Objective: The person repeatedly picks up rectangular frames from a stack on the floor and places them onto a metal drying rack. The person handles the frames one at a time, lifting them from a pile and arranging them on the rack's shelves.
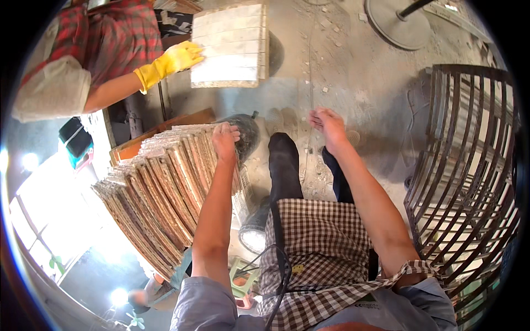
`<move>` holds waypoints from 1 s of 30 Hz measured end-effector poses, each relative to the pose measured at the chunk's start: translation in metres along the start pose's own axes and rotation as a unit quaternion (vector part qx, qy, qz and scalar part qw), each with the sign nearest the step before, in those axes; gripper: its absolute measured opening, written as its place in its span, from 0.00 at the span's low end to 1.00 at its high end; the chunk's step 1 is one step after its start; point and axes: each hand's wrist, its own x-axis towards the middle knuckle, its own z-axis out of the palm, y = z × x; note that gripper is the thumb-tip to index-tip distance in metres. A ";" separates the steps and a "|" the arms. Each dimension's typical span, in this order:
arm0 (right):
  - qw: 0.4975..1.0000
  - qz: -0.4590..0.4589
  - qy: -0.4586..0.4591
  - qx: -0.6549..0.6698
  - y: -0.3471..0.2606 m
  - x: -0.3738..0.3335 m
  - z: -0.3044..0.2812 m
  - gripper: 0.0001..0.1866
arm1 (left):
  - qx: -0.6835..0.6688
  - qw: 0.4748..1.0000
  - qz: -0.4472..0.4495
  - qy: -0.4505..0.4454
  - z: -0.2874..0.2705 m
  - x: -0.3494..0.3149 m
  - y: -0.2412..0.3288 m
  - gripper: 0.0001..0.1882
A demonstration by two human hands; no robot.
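My left hand [225,140] is at the far right corner of a long row of boards [165,185] with rough, chipped edges. Its fingers are curled, and whatever they might hold is hidden. Out over the floor, my right hand [328,124] is apart from everything, its fingers bent inward and nothing visible in them. A co-worker's yellow-gloved hand [175,62] rests on the left edge of a pale panel [226,47] marked with rows of rectangular lines. That panel lies on top of what looks like more of the same.
A dark slatted metal rack [464,165] stands on my right. The round base [398,25] of a stand is at the far right. Small chips litter the concrete floor [353,60]. A dark rounded object [243,132] lies beyond the boards, and a lamp-like object [254,234] is by my left leg.
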 end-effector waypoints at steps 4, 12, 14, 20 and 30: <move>0.996 -0.040 -0.034 -0.073 0.008 0.010 0.063 0.18 | -0.041 0.997 0.047 0.044 -0.014 0.045 0.018 0.11; 0.974 -0.128 -0.036 -0.184 0.015 0.062 0.142 0.28 | 0.078 0.985 0.095 0.117 -0.059 0.196 0.043 0.12; 0.971 -0.146 -0.031 -0.189 0.017 0.076 0.159 0.27 | 0.134 0.979 0.072 0.135 -0.064 0.224 0.048 0.15; 0.950 -0.177 0.057 -0.250 0.047 0.106 0.196 0.24 | 0.091 0.986 -0.092 0.110 -0.065 0.277 0.053 0.29; 0.934 -0.145 0.169 -0.280 0.072 0.110 0.218 0.22 | 0.044 0.996 -0.080 -0.012 -0.078 0.315 0.048 0.31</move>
